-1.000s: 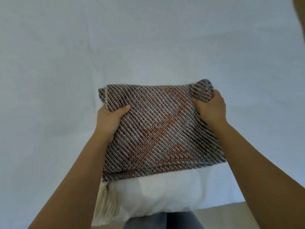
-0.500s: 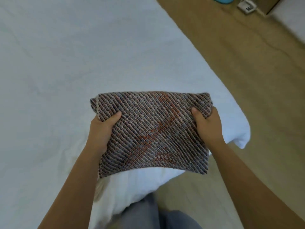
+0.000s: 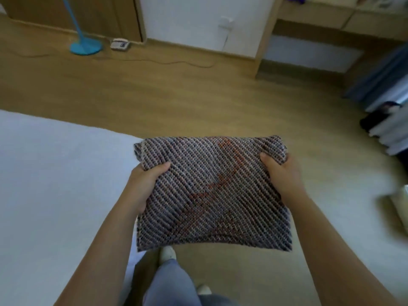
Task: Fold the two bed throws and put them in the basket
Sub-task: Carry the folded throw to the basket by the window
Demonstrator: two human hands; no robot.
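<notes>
Beyond the right-hand edge of the white bed [image 3: 55, 184], a folded throw [image 3: 212, 193] is held up flat in both hands, above the wooden floor [image 3: 198, 102]. The throw is a thick rectangle of dark, diagonally striped weave with a rust-coloured pattern. Only its left edge overlaps the side of the bed.

The left hand [image 3: 143, 184] grasps the throw's left edge. Its thumb lies on top of the fabric and its fingers are hidden underneath. The right hand [image 3: 282, 175] clasps the far right corner the same way, bunching the cloth slightly under its thumb. Both bare forearms reach forward from the bottom corners of the view, roughly level with each other.

The throw's near edge hangs over the person's pale-shod foot [image 3: 167, 253] and grey trouser leg [image 3: 172, 283], which stand right beside the bed.

A broad stretch of floor lies open past the bed. Well away from the bed, along the far wall, are a blue round stand base [image 3: 85, 48], a white power strip [image 3: 119, 44] just beside it, and a thin cable [image 3: 176, 62] trailing across the boards. Behind these are a white cabinet door [image 3: 198, 23] and a wooden desk [image 3: 331, 18]. Far to the bed's right are blue hanging fabric [image 3: 379, 78] and a blurred pale object [image 3: 399, 202] at the picture's edge, too smeared to identify.
</notes>
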